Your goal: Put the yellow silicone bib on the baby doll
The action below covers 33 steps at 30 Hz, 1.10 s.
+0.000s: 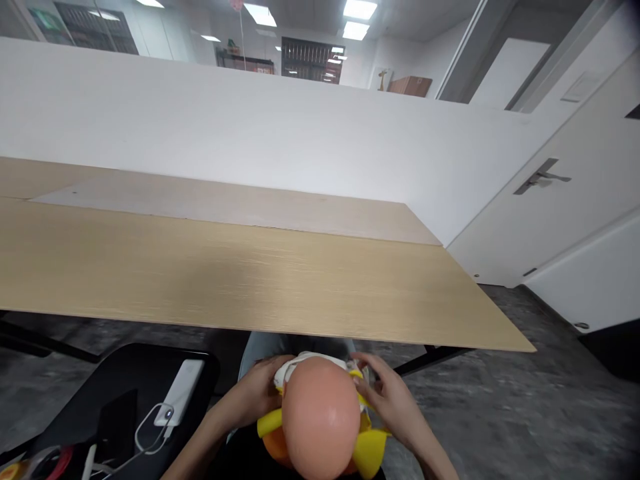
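Note:
A doll with a bald pink head [319, 417] sits on my lap below the table edge, dressed in yellow clothing [370, 450] with a white cloth [295, 365] at its front. My left hand [255, 393] is curled round the doll's left side, fingers on the white cloth. My right hand [387, 397] grips the right side, fingers closed on the cloth and yellow fabric. The doll's head hides most of its body.
A long light-wood table [250, 273] stretches in front of me, backed by a white partition [250, 133]. At lower left stands a black chair seat [115, 393] with a white power bank [180, 397], cables and small items. White doors [565, 200] stand at right.

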Each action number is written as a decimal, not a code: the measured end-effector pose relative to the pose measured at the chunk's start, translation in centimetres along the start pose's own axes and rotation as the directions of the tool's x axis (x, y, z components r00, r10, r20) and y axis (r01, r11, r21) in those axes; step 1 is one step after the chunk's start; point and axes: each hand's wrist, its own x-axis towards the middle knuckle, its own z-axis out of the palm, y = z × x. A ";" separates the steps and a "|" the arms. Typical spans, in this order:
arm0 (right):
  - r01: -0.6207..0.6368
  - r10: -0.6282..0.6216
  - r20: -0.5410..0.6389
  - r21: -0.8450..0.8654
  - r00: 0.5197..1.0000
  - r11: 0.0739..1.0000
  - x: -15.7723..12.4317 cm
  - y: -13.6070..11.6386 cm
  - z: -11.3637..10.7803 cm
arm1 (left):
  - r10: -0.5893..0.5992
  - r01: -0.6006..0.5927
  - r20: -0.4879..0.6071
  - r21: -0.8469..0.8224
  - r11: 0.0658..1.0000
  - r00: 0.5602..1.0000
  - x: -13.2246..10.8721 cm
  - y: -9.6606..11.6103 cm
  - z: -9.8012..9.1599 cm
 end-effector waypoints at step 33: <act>0.120 -0.288 -0.269 -0.506 0.919 0.854 8.3 -15.6 -6.1 | 0.285 -0.128 -0.358 0.404 0.906 0.889 7.1 11.6 -7.5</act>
